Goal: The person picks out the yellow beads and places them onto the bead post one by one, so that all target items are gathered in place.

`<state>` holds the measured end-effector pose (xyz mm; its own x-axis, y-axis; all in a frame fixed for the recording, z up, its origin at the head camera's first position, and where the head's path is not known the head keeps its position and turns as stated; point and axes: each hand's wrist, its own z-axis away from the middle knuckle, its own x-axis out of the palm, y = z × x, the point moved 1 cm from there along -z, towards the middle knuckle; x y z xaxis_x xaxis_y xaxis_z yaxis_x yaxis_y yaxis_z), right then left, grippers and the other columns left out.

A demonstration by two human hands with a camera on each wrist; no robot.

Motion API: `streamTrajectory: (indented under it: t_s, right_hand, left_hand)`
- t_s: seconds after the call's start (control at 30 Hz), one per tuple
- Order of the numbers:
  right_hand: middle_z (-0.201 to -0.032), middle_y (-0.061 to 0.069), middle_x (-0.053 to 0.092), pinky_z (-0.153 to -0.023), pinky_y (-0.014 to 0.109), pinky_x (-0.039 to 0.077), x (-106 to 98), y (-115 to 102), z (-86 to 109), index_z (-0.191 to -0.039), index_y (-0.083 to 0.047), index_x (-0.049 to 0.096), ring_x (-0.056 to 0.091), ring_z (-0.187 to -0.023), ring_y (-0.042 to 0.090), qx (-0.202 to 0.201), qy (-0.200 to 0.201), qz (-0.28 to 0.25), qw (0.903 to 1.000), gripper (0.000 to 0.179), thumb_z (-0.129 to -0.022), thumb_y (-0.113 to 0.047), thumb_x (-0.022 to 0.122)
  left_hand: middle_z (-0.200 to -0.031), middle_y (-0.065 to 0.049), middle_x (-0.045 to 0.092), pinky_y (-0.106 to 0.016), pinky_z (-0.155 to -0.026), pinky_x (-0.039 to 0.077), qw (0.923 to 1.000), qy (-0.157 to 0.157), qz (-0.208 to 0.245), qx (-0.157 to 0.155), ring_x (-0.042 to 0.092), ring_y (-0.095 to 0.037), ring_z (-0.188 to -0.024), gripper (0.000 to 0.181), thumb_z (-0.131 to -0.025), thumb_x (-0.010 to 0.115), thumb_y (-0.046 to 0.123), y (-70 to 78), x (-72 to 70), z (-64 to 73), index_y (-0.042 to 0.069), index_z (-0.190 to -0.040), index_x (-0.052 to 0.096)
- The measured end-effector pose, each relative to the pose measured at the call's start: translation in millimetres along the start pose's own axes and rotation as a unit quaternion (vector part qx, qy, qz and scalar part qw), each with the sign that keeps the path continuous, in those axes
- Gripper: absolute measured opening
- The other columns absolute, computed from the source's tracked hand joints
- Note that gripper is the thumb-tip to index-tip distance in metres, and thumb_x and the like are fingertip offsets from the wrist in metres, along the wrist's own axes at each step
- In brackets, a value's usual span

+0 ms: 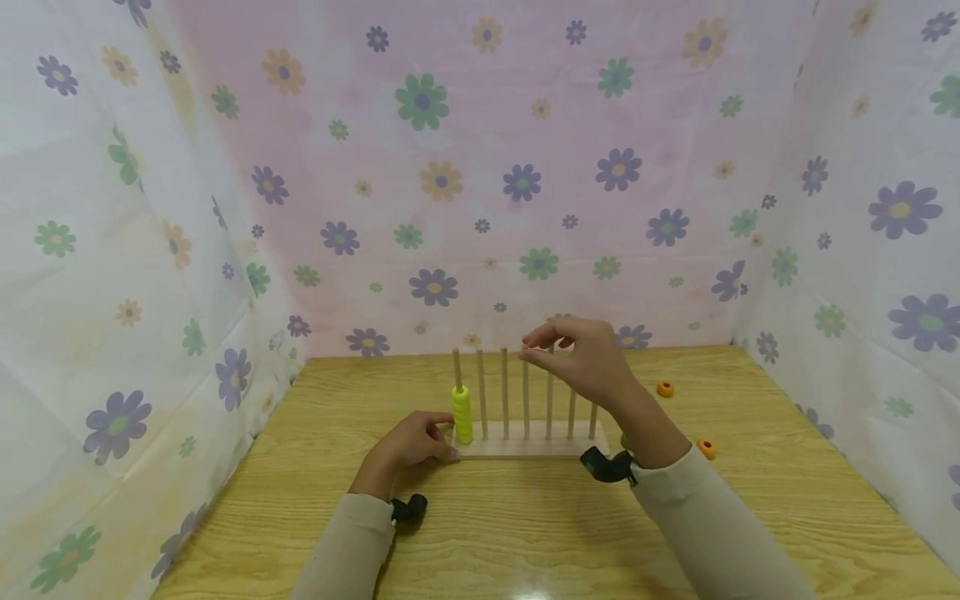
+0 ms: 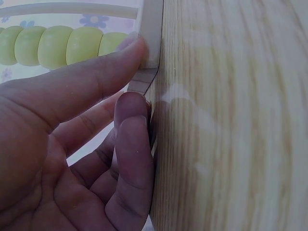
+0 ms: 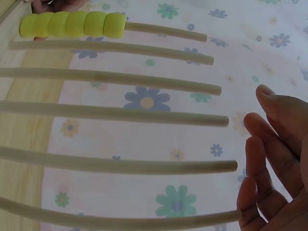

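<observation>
A wooden peg rack [image 1: 532, 450] with several upright pegs stands on the table. Yellow beads [image 1: 462, 417] are stacked on its leftmost peg, whose upper part is bare; the other pegs seen carry nothing. At the rack's left end my left hand [image 1: 416, 439] grips the base between thumb and fingers, close beside the beads; in the left wrist view the thumb [image 2: 108, 67] lies over the base's end. My right hand [image 1: 588, 358] is raised at the tops of the middle pegs. Its fingers [image 3: 281, 149] are loosely bent, with nothing between them and the thumb.
Two orange beads [image 1: 665, 389] [image 1: 707, 449] lie on the wooden table [image 1: 510, 525] to the right. Something green is partly hidden behind my right wrist. Flower-printed cloth [image 1: 480, 250] walls the table at the back and both sides.
</observation>
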<state>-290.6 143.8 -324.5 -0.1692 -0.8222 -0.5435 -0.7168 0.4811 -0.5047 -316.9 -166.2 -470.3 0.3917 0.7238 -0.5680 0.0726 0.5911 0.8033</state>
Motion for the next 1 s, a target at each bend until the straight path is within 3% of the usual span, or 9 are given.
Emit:
streamTrajectory:
  t_s: [0.47,0.77,1.0]
  right_hand:
    - [-0.098,-0.012,0.077,-0.077,0.035,0.056,-18.7,14.1,17.1,-0.091,-0.028,0.079,0.066,-0.083,0.006,0.01,0.037,0.028,0.9989,0.005,-0.09,-0.027,0.084]
    - [-0.098,-0.011,0.078,-0.073,0.031,0.054,-26.5,18.2,21.9,-0.089,-0.028,0.079,0.068,-0.085,0.004,-0.008,0.072,0.036,0.9967,0.007,-0.089,-0.026,0.085]
    - [-0.098,-0.016,0.076,-0.073,0.028,0.05,-22.5,19.3,23.5,-0.091,-0.03,0.078,0.066,-0.086,0.002,0.006,0.053,0.02,0.9984,0.007,-0.089,-0.029,0.085]
  left_hand:
    - [-0.097,-0.009,0.064,-0.032,-0.067,0.054,0.9999,-0.008,0.002,0.008,0.059,-0.019,-0.076,0.076,-0.087,0.086,0.018,1.2,-1.1,1.6,0.008,-0.154,0.051]
    - [-0.097,-0.008,0.065,-0.031,-0.065,0.053,1.0,-0.005,-0.002,0.007,0.059,-0.019,-0.075,0.075,-0.087,0.086,0.019,2.0,-1.4,1.4,0.008,-0.153,0.052]
    - [-0.098,-0.008,0.065,-0.031,-0.066,0.054,0.9999,-0.004,-0.004,0.008,0.06,-0.018,-0.076,0.075,-0.087,0.086,0.019,-0.3,-0.6,-0.7,0.009,-0.153,0.052]
